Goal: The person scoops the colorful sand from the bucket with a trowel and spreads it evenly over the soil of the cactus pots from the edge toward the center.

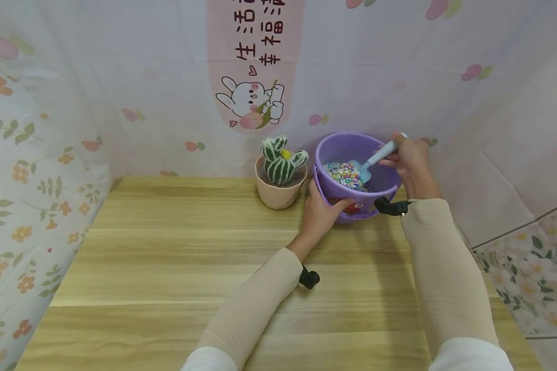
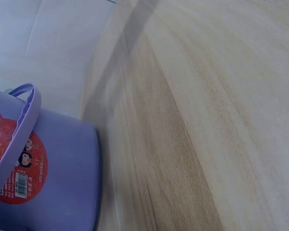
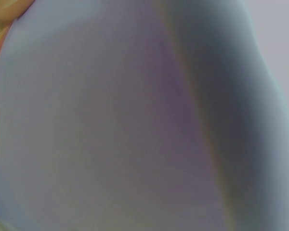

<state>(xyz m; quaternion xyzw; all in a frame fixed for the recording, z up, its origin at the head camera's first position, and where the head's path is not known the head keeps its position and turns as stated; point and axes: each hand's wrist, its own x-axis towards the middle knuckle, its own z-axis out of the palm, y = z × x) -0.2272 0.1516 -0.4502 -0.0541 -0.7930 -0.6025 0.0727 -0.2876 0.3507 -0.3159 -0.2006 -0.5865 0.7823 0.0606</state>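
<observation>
Head view alone shows beads (image 1: 345, 174) inside the bucket (image 1: 339, 147).

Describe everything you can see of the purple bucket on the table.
The purple bucket looks like smooth plastic, round and open-topped, standing upright on the wooden table near the wall, just right of a potted cactus. Its thin handle hangs down against the side, over a round red label. Inside lie small multicoloured beads. The left hand grips its front wall; the right hand holds a blue scoop dipped into it.
</observation>
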